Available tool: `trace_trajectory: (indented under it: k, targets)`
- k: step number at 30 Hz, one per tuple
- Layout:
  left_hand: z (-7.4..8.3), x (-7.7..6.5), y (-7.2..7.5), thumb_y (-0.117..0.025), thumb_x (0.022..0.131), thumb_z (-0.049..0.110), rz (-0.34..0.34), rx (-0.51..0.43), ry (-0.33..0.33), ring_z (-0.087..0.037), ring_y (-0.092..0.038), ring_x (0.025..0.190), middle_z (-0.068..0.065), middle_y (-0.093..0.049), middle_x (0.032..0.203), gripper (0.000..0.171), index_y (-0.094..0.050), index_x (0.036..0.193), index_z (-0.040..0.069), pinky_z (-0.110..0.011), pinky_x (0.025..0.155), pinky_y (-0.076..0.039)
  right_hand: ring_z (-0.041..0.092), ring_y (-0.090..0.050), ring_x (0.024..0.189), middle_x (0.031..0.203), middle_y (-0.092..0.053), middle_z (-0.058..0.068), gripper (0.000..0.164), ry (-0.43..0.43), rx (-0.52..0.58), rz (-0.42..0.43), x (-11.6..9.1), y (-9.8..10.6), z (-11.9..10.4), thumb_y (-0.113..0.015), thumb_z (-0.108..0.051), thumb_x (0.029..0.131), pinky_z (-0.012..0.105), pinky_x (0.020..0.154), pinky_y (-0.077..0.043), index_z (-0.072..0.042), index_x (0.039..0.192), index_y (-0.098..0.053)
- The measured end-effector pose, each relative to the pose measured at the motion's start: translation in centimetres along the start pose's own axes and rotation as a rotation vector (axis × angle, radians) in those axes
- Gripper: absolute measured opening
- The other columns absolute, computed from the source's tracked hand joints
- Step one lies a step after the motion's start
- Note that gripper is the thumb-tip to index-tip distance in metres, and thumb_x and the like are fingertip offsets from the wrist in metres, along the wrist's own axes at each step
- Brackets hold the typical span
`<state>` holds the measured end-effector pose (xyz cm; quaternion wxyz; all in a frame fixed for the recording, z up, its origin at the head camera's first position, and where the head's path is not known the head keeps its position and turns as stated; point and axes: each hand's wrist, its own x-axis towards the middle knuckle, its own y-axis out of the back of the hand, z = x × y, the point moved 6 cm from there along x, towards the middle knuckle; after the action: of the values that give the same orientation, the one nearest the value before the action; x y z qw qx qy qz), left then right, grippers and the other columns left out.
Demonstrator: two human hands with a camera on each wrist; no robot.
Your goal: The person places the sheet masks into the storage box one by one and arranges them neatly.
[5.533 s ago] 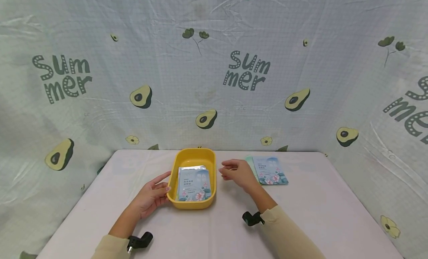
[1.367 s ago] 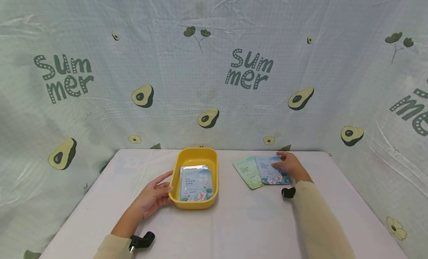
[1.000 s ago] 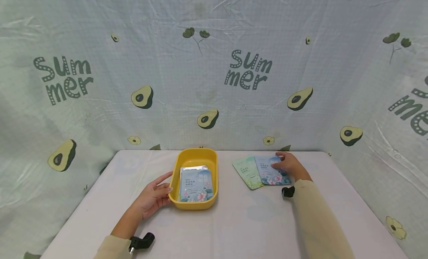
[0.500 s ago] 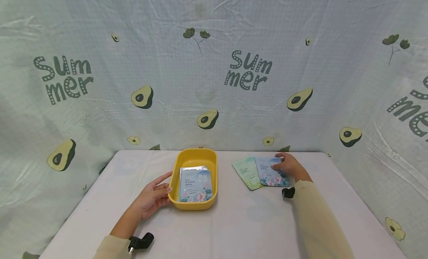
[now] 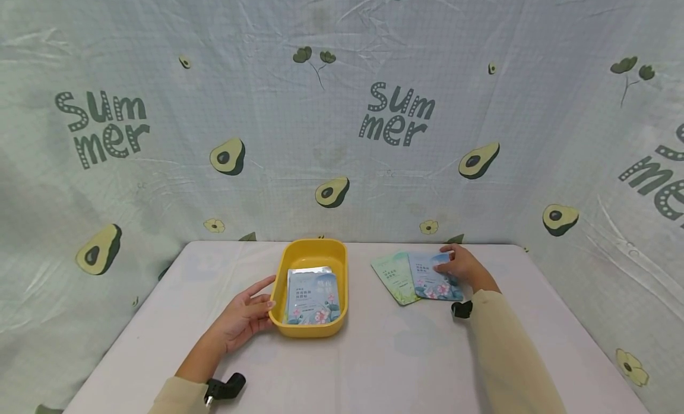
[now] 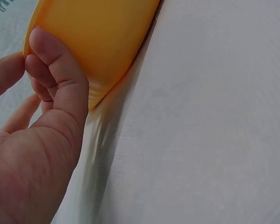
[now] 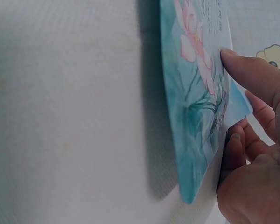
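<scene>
At the right of the head view my right hand (image 5: 464, 266) pinches the right edge of a blue flat packet (image 5: 431, 277) printed with pink lotus flowers. In the right wrist view, its thumb lies on the front of the packet (image 7: 196, 93) while other fingers are behind, and a corner flap is bent. A green packet (image 5: 394, 277) lies partly under the blue one. My left hand (image 5: 243, 316) holds the left rim of a yellow tray (image 5: 342, 265); the left wrist view has the thumb at the tray's rim (image 6: 98, 37). Inside the tray lies a similar blue packet (image 5: 312, 301).
A silvery edge (image 5: 318, 269) of another packet shows behind the top one in the tray. All stands on a table with a pale cloth (image 5: 385, 366). Printed fabric with avocados (image 5: 332, 192) walls off the back and sides.
From beside the tray my right hand has moved right to the blue packet. More of the green packet shows now. My left hand has stayed at the tray.
</scene>
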<state>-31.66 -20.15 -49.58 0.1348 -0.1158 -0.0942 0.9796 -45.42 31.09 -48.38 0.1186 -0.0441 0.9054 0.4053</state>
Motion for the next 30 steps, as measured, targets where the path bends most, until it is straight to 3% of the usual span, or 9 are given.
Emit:
trace_trajectory:
  k: [12,30]
  targets:
    - [0.1,0.0,0.2,-0.062,0.100,0.005,-0.009,-0.013,0.001,-0.017,-0.068,0.085,-0.002,-0.066,0.110,0.079,-0.019,0.165,0.017,-0.026,0.077,-0.060,0.047,-0.042,0.130,0.151,-0.038,0.031,0.072,-0.018,0.013,0.004,0.7,-0.3,0.4,-0.076,-0.027,0.092,0.066,0.115,-0.034,-0.010,0.153,-0.040]
    - [0.0,0.2,0.1,-0.063,0.100,0.007,-0.007,0.009,0.002,-0.016,-0.066,0.084,-0.001,-0.064,0.109,0.078,-0.020,0.165,0.019,-0.026,0.077,-0.060,0.045,-0.045,0.127,0.147,-0.042,0.031,0.068,0.046,-0.018,0.052,-0.5,0.0,0.4,-0.076,-0.026,0.093,0.063,0.113,-0.038,-0.006,0.150,-0.045]
